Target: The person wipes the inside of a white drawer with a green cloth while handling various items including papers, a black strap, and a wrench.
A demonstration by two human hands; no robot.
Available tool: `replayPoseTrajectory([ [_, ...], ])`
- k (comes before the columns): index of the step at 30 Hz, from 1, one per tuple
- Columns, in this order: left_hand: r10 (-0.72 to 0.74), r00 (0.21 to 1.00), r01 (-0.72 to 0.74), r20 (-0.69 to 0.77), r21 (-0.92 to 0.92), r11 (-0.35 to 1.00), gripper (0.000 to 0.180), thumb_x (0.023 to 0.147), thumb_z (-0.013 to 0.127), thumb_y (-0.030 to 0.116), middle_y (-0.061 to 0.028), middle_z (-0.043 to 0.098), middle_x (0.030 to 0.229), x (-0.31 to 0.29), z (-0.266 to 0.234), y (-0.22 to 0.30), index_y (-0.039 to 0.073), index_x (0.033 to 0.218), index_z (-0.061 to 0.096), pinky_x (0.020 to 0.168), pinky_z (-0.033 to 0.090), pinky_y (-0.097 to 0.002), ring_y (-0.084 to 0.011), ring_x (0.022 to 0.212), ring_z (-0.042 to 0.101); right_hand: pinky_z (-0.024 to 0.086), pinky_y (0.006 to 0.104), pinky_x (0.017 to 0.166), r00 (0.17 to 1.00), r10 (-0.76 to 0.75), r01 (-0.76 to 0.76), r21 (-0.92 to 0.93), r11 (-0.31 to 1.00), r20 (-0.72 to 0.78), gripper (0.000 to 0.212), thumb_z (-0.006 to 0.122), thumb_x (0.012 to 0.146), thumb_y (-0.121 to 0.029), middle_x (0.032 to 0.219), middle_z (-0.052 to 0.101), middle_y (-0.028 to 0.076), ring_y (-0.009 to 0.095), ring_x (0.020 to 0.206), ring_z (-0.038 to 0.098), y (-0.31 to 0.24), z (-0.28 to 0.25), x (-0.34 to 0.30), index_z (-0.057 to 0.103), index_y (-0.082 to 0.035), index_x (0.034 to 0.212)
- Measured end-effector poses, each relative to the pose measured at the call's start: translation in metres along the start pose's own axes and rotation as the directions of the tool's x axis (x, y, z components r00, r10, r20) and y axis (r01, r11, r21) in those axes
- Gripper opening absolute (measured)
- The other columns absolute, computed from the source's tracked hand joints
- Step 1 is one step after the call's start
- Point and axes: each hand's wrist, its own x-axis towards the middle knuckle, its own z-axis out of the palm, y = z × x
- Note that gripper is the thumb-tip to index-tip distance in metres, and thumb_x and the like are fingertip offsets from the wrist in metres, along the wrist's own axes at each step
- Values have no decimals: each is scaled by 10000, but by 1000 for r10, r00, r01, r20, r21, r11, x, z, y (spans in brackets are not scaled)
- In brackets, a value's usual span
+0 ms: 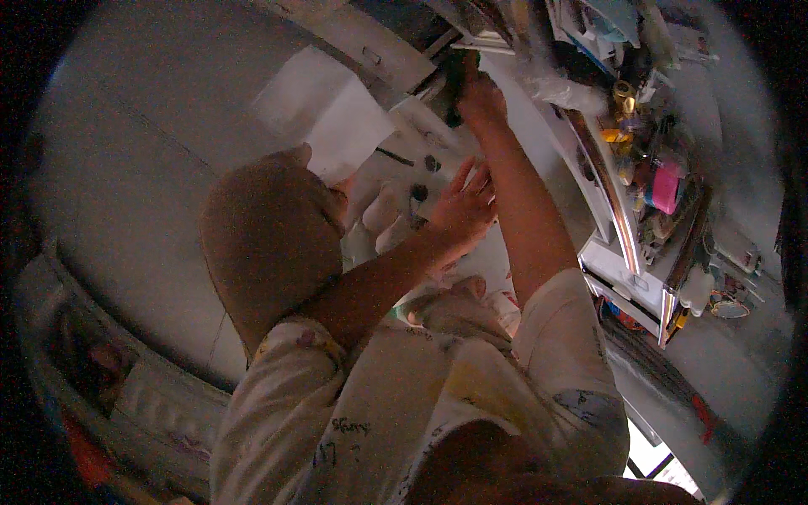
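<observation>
My left hand (465,206) has its fingers stretched and a little apart, with nothing seen in it. It lies beside my right forearm, over a soft white thing (383,210) with round dark spots, perhaps a plush toy. My right hand (484,99) reaches farther ahead, by the base of the white furniture. Its fingers look closed round a dark green thing (455,74), whose kind is too dim to tell. My bent left knee (269,227), in brown cloth, is beside my left arm.
A white sheet (345,118) lies on the grey floor (151,177) beyond my knee. Ahead is a pale drawer front (358,42) with a small handle. To the right, a cluttered surface bears a pink thing (665,187), a gold-coloured thing (624,97) and clear plastic wrap (568,93).
</observation>
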Motion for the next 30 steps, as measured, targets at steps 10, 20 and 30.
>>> replayPoseTrajectory([
  [10,-1,986,-7,165,43,999,450,812,520,214,-117,395,1348,-1,-24,2,59,1234,488,1110,95,-492,-284,1336,239,477,423,834,998,42,-37,104,994,-49,538,584,793,-183,1116,583,190,344,998,577,12,10,27,389,-65,1281],
  [20,74,996,-72,-56,50,996,470,790,535,185,-140,395,1321,-5,13,-9,69,1239,459,1087,146,-524,-324,1304,280,460,395,581,947,62,-246,588,771,314,308,569,834,-322,729,604,139,283,640,573,9,22,-14,626,-25,887],
  [30,100,994,-85,-47,247,965,635,732,631,211,-160,343,1373,0,39,-25,121,1314,395,1075,142,-547,-353,1313,252,485,365,768,999,18,-6,270,963,-39,378,623,745,-107,1004,628,144,284,864,611,-8,-11,-68,586,-135,1121],
])
